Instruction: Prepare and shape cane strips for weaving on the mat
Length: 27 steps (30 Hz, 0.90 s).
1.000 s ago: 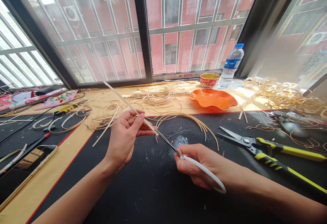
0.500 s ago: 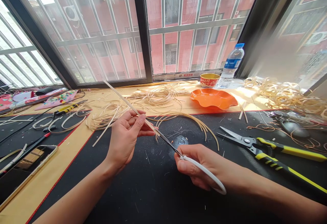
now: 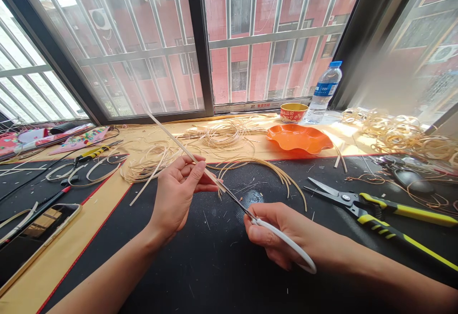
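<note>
Black mat (image 3: 200, 266) below, right hand (image 3: 282, 233) hides the scissors' (image 3: 236, 203) handle.

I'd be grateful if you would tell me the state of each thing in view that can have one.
Left hand, pinching a cane strip
Right hand, gripping white-handled scissors
Yellow-handled shears, open, lying on the mat
Water bottle, upright, capped
Window, shut
Phone, lying face up

Right of the right hand (image 3: 282, 233), yellow-and-black shears (image 3: 352, 203) lie open on the black mat — farther ahead, an orange fluted dish (image 3: 298, 138) sits below a red-patterned bowl (image 3: 293, 112) and a plastic water bottle (image 3: 324, 92); a smartphone (image 3: 39, 237) lies left of the left hand (image 3: 175, 199).
</note>
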Each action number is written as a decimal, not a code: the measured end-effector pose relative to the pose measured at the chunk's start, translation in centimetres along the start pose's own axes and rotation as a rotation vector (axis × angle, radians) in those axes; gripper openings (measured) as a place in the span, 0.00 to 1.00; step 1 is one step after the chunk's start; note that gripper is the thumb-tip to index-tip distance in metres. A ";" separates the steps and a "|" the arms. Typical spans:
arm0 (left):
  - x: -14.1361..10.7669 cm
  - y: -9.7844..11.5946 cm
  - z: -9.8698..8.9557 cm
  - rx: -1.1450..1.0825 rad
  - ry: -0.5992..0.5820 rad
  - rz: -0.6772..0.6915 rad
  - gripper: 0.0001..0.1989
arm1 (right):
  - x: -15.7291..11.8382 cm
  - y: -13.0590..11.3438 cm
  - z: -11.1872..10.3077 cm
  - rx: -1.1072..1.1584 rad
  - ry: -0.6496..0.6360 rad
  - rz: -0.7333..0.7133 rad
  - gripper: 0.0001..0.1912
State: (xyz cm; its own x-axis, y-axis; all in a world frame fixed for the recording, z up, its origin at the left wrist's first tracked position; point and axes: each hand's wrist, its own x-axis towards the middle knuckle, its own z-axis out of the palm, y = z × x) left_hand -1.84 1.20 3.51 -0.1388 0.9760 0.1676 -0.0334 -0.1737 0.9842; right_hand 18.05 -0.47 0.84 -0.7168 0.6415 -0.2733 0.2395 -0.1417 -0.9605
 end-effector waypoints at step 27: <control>-0.2 -0.3 0.0 -0.005 -0.032 0.009 0.10 | 0.2 0.2 0.1 0.041 0.011 -0.009 0.23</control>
State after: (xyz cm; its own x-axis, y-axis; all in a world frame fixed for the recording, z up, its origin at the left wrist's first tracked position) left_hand -1.75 1.03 3.19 -0.1070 0.9782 0.1779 -0.0372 -0.1827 0.9825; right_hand 17.91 -0.40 0.54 -0.7117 0.6507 -0.2647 0.2064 -0.1665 -0.9642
